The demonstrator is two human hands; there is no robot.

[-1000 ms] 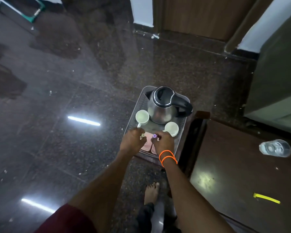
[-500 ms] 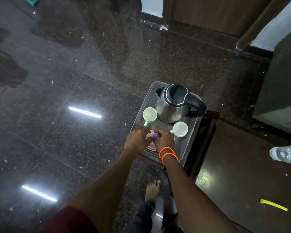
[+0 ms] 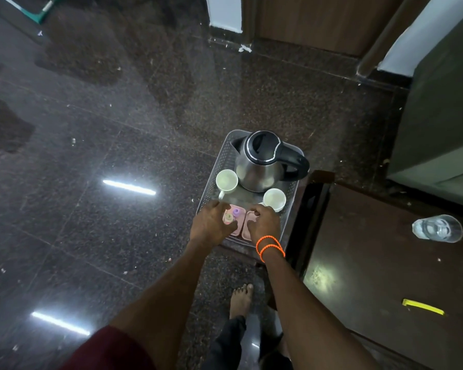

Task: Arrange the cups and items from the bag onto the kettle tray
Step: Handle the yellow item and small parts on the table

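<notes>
A grey perforated kettle tray (image 3: 216,180) stands on a low stool, with a steel kettle (image 3: 261,162) at its back. One white cup (image 3: 226,180) sits left of the kettle and another white cup (image 3: 274,198) to its right. At the tray's front lie two pink dishes side by side. The left pink dish (image 3: 238,218) holds a small purple piece (image 3: 236,210) and a pale green piece (image 3: 228,217). My left hand (image 3: 207,225) rests at that dish's left edge, fingers loosely curved. My right hand (image 3: 262,222) covers most of the right pink dish (image 3: 247,229), fingers loosely bent.
A dark wooden table (image 3: 372,263) stands to the right with a clear glass (image 3: 436,228) lying on it and a yellow strip (image 3: 422,307). The polished granite floor (image 3: 118,129) surrounds the stool. My bare foot (image 3: 241,300) is below the tray. A door is at the back.
Both hands pinched small pieces over the dishes before. Now the purple and green pieces lie in the left dish and my hands have moved slightly apart.
</notes>
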